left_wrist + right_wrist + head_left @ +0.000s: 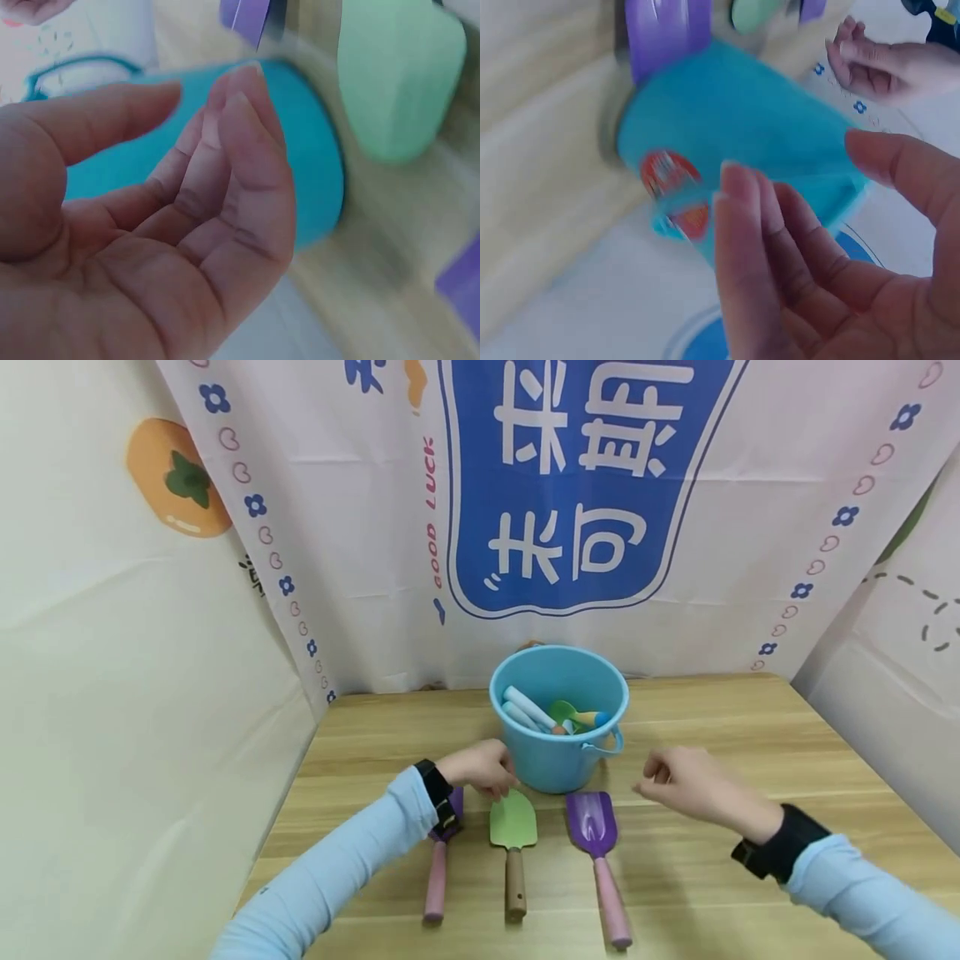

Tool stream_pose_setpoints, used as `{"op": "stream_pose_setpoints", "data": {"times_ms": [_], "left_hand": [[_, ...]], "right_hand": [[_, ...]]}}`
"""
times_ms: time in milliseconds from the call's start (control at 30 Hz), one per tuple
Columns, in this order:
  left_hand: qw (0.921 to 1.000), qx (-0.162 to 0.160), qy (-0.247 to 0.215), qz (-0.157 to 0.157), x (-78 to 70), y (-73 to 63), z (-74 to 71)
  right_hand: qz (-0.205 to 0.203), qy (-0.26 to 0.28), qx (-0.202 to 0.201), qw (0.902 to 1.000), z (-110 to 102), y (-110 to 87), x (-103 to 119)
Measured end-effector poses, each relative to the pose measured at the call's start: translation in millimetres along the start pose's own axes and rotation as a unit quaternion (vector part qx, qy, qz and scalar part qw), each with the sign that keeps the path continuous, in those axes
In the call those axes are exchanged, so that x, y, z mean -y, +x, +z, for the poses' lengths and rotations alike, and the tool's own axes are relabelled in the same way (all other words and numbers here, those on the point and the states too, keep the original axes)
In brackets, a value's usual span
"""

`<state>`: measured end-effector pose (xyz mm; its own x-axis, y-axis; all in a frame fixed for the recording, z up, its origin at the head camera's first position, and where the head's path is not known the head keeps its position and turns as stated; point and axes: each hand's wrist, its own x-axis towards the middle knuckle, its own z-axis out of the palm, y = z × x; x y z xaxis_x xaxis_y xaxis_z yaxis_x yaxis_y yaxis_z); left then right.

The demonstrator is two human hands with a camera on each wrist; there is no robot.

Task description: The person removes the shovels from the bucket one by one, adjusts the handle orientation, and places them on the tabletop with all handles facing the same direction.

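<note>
Bucket (551, 770) part filled, work seemingly midway

Several tools (531, 707) are contained in the bucket, at the table's (750, 727) far side. Nearer, three are left out: a green trowel (513, 828) in the middle, a purple scoop (592, 824) to the right and a purple tool (436, 885), partly hidden, to the left. Nothing is gripped by the left hand (482, 767), near the bucket, or the right hand (690, 782); both are loosely curled, with a gap at the thumb. Whether filling or emptying is under way cannot be told.

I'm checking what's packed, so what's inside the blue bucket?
The blue bucket shows two pale blue rods, a green piece and a yellow-and-blue handle. Its front wall hides the bottom and anything lower down.
</note>
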<state>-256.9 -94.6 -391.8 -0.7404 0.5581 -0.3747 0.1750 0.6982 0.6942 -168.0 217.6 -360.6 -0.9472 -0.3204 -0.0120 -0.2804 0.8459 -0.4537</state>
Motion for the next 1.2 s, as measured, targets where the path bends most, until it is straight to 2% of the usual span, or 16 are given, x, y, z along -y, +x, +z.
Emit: {"op": "stream_pose_setpoints", "data": {"times_ms": [133, 200, 267, 333, 433, 533, 667, 767, 900, 967, 1067, 1200], "left_hand": [[0.9992, -0.029, -0.024, -0.010, 5.4, -6.8, -24.9], [0.9972, -0.060, -0.039, -0.020, 6.4, -10.1, -36.8], [0.9919, -0.106, -0.062, -0.033, 5.5, -11.5, -47.7], [0.9821, -0.160, -0.089, -0.044, 2.1, -11.1, -55.7], [0.9618, -0.241, -0.121, -0.048, -5.4, -4.9, -60.9], [0.9463, -0.299, -0.115, -0.040, -11.7, 8.6, -58.0], [0.9364, -0.334, -0.101, -0.031, -14.8, 28.8, -46.9], [0.9311, -0.353, -0.090, -0.020, -14.1, 41.9, -38.8], [0.9165, -0.392, -0.081, 0.006, -12.7, 52.8, -32.5], [0.9100, -0.406, -0.081, 0.020, -13.0, 55.2, -31.1], [0.9046, -0.418, -0.078, 0.031, -13.4, 56.0, -29.7], [0.9059, -0.415, -0.077, 0.032, -14.2, 56.3, -29.1]], "right_hand": [[-0.015, -0.023, -0.025, 0.9993, -25.7, 16.2, 11.4], [-0.014, -0.033, -0.032, 0.9989, -36.2, 27.0, 18.3], [-0.015, -0.036, -0.039, 0.9985, -44.0, 39.7, 24.6], [-0.015, -0.047, -0.039, 0.9980, -49.8, 53.1, 29.9], [-0.021, -0.062, -0.032, 0.9973, -53.9, 75.3, 36.3], [-0.030, -0.080, -0.021, 0.9962, -52.2, 99.8, 39.5], [-0.035, -0.092, 0.019, 0.9950, -39.3, 131.1, 40.9], [-0.014, -0.104, 0.085, 0.9909, -26.4, 148.9, 42.7], [0.043, -0.128, 0.184, 0.9737, -12.6, 161.4, 47.1], [0.063, -0.134, 0.218, 0.9647, -6.3, 164.7, 47.5], [0.071, -0.138, 0.246, 0.9569, 4.4, 169.0, 44.0], [0.078, -0.138, 0.257, 0.9534, 16.3, 175.2, 35.6]]}}
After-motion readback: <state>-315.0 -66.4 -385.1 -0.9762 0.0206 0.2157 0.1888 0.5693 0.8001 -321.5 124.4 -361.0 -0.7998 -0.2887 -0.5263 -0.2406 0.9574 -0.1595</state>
